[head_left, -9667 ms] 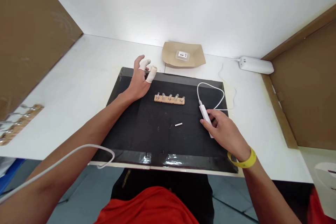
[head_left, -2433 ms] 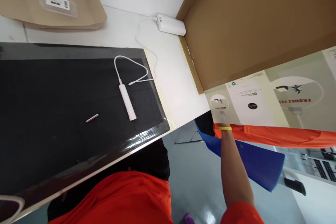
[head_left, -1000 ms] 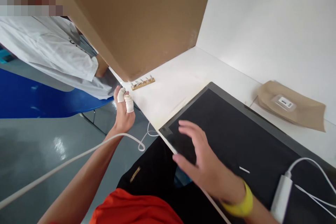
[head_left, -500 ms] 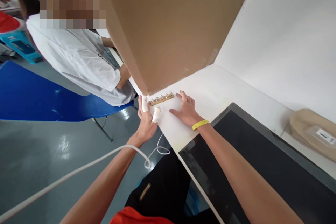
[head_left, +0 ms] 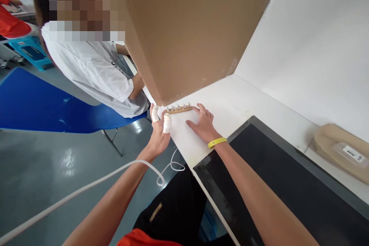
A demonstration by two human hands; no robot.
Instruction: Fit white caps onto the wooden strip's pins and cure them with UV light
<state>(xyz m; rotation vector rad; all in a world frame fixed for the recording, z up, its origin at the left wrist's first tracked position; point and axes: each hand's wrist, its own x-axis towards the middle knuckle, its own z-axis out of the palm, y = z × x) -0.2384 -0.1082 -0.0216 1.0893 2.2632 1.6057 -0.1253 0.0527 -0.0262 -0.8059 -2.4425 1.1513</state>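
A narrow wooden strip with several upright metal hooks or pegs (head_left: 179,110) lies on the white tabletop (head_left: 187,132), close to the foot of a cardboard panel. My left hand (head_left: 160,132) is at its left end, with white covers on two fingers. Those fingers are apart, and whether they touch the strip is hard to see. At the other end, the index fingertip of my right hand (head_left: 204,125) reaches the strip's tip, with the thumb spread away. A yellow band (head_left: 217,142) circles my right wrist.
The tall cardboard panel (head_left: 190,34) stands behind the strip. A black mat (head_left: 276,173) lies under my right forearm. A brown package (head_left: 340,150) is at the far right. A white cable (head_left: 86,186) crosses my left arm. A person in a white shirt (head_left: 92,73) sits at left, near a blue chair (head_left: 52,103).
My right index finger has come up to the strip's right end. My left hand has shifted slightly left and down. The camera view has moved a little.
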